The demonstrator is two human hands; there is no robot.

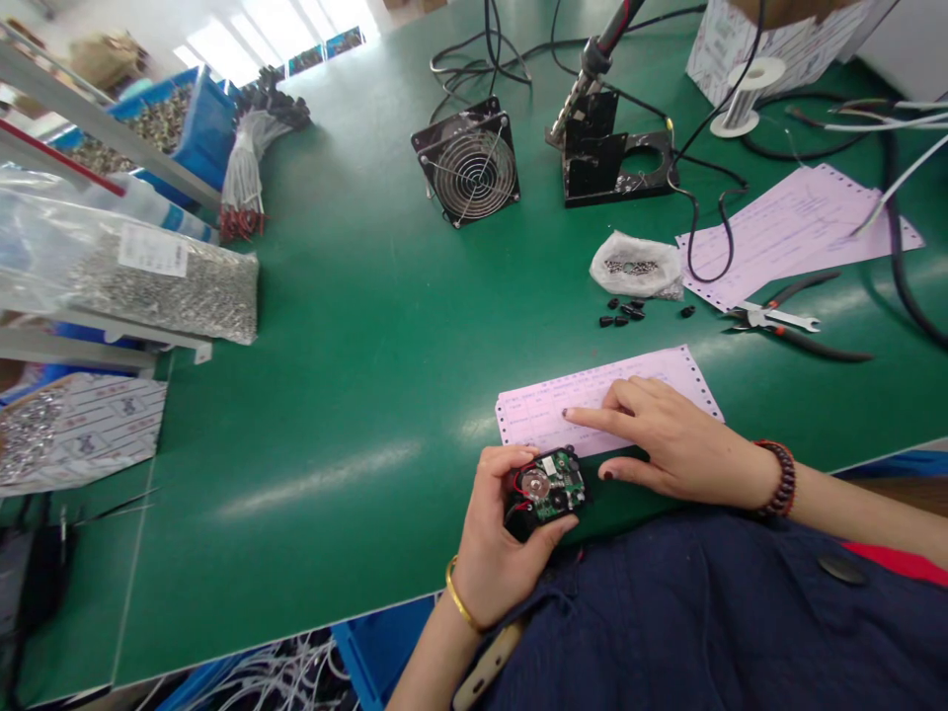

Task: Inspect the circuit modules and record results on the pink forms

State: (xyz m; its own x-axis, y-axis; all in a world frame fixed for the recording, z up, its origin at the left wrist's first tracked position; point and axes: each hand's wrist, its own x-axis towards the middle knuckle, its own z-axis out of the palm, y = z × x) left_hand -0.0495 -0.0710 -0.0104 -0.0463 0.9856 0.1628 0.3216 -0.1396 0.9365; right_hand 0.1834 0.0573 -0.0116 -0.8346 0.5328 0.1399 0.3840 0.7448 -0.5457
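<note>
in my left hand [495,538]: a small black-cased unit with an exposed green circuit board, a round clear-and-metal disc and red wires [552,489]. it sits at the near edge of the green bench [333,395], just on the near side of a pink printed paper sheet with punched edges [514,423].

progress, judged: the board is fitted in its casing and red wires run to it. its upper face is uncovered, so closing up seems not yet done, if a cover belongs there. whether every wire is joined, i cannot tell. the soldering iron with a metal barrel [574,104] is in its black metal stand [622,183] on the far side, and the red-and-black-handled cutters [826,344] lie unheld to the right.

pose: left fingers closed around the casing, thumb on the near edge, board face up. right hand [671,434] comes in from the right, palm down, holding nothing; index stretched left over the sheet, thumb spread apart, other fingers curled. fingertip on the paper or just above it: cannot tell.
</note>
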